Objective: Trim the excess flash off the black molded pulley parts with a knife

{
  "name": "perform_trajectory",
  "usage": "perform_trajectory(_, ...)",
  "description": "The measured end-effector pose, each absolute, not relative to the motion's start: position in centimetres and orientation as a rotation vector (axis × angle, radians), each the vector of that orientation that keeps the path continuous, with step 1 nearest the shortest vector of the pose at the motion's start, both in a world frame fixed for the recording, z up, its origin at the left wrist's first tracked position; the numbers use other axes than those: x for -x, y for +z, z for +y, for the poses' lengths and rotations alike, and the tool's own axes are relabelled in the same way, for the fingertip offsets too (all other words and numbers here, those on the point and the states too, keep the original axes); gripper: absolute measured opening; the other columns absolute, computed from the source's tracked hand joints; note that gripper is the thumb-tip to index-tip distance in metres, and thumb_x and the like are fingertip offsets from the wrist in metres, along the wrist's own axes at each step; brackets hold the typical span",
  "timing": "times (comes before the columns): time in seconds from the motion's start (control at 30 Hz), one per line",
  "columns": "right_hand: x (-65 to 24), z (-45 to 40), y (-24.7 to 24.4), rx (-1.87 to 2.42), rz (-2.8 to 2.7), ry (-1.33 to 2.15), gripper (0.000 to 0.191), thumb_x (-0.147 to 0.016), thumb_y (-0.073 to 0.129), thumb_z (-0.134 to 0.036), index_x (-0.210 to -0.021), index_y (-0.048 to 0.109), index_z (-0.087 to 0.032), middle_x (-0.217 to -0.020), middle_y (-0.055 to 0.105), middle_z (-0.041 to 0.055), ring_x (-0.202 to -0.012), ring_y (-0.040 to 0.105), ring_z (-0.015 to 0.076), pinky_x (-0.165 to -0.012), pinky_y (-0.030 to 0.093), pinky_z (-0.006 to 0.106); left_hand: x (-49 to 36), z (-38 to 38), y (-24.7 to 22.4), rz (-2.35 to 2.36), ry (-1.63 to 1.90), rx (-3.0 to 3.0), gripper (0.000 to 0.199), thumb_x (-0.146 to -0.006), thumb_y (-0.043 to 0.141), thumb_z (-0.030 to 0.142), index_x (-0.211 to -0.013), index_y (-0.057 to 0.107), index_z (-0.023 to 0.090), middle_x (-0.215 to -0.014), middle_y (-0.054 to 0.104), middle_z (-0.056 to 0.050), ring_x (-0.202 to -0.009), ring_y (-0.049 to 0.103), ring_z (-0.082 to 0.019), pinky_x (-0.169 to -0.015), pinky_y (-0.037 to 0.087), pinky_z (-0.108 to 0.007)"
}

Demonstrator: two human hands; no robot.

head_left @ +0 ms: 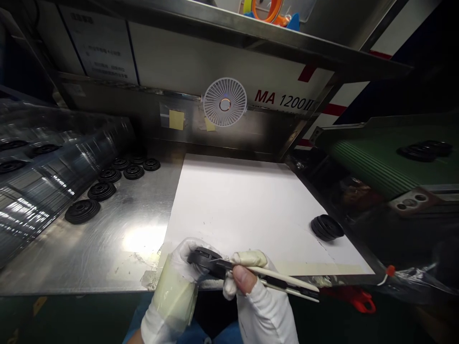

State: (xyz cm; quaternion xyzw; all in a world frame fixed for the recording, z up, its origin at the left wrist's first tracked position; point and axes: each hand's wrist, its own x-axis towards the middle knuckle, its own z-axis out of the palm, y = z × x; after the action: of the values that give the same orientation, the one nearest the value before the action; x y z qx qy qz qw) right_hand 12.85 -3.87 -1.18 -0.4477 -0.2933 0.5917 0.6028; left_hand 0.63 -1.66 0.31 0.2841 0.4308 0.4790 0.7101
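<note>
My left hand, in a white glove, holds a round black part over the near edge of the white sheet. In my right hand, gloved with the thumb tip bare, is a slim tool with cream and black handles. The dark end of the tool meets the black part; whether it grips or cuts there is too small to tell. A short stack of black rings lies on the right side of the sheet.
Several black ribbed parts sit on the metal table at left, beside clear plastic trays. A white fan is at the back. At right are a green conveyor and a red-handled object. A metal shelf crosses above.
</note>
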Motion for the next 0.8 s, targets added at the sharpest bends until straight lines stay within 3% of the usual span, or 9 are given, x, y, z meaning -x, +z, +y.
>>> perform_trajectory(0.13, -13.1, -3.8, -0.5, 1.028, -0.720, 1.401, 0.031, -0.070, 0.079, -0.041, -0.083, 0.065, -0.016, -0.048, 0.063, 0.0003, -0.040, 0.059, 0.0146, -0.041, 0.049, 0.023, -0.7, -1.8, -0.5, 0.935, 1.069, -0.593, 0.007, -0.076, 0.064, 0.020, -0.080, 0.058, 0.018, -0.071, 0.065, -0.003, -0.053, 0.057, -0.015, -0.054, 0.048, -0.029)
perform_trajectory(0.27, -13.2, -4.0, -0.3, 1.021, -0.731, 1.431, 0.031, -0.071, 0.079, -0.041, -0.082, 0.066, -0.015, -0.051, 0.064, 0.0010, -0.042, 0.060, 0.0149, -0.043, 0.051, 0.024, -0.7, -1.9, -1.0, 0.938, 1.082, -0.560, 0.007, -0.077, 0.063, 0.021, -0.080, 0.058, 0.018, -0.068, 0.064, -0.003, -0.054, 0.058, -0.016, -0.052, 0.047, -0.028)
perform_trajectory(0.53, -13.1, -4.1, -0.5, 1.017, -0.699, 1.439, 0.032, -0.069, 0.081, -0.040, -0.082, 0.065, -0.015, -0.049, 0.064, 0.0008, -0.041, 0.060, 0.0125, -0.044, 0.050, 0.019, -0.6, -2.1, -0.9, 0.919, 1.063, -0.641, 0.006, -0.080, 0.060, 0.024, -0.080, 0.060, 0.018, -0.064, 0.063, -0.002, -0.054, 0.057, -0.016, -0.055, 0.047, -0.028)
perform_trajectory(0.8, -14.4, -4.3, 0.8, 1.017, -0.794, 1.484, 0.029, -0.071, 0.078, -0.038, -0.079, 0.062, -0.015, -0.052, 0.062, 0.0002, -0.039, 0.055, 0.0098, -0.041, 0.042, 0.017, -0.2, -1.7, -1.6, 1.018, 0.978, -0.831, 0.008, -0.072, 0.068, 0.019, -0.076, 0.062, 0.018, -0.071, 0.067, -0.003, -0.067, 0.062, -0.017, -0.064, 0.048, -0.026)
